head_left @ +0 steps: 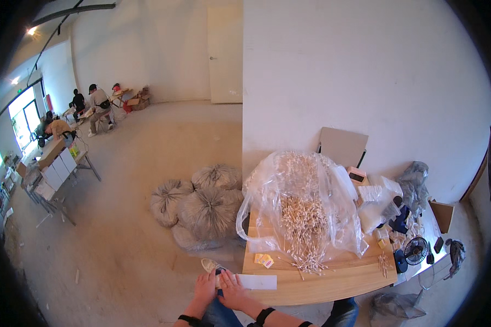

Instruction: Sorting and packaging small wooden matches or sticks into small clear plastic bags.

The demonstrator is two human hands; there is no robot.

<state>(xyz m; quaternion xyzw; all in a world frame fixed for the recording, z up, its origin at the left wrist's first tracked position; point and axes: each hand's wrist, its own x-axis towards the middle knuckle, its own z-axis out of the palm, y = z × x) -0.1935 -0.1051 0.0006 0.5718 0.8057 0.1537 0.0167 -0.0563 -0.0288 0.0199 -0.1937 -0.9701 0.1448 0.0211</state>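
Observation:
Over my lap, at the near left edge of the table, my left hand [203, 289] is closed, its fingertips meeting my right hand; a pale bit shows between them, too small to name. My right hand [234, 292] lies beside it with its fingers stretched out and apart, next to the end of a white flat strip [262, 282], like card or a small box. Farther in on the wooden table [305, 289] lies a large clear plastic bag [267, 185], open toward me, with a heap of cotton swabs [305, 223] spilling out. Small yellow-and-white packets [264, 260] lie left of the heap.
Several stuffed grey bags [210, 210] sit on the floor beyond the table's left side. At the right stand a small black fan [415, 250], clear bags with white packs [372, 195] and an open carton [442, 216]. Other people [100, 103] work far left.

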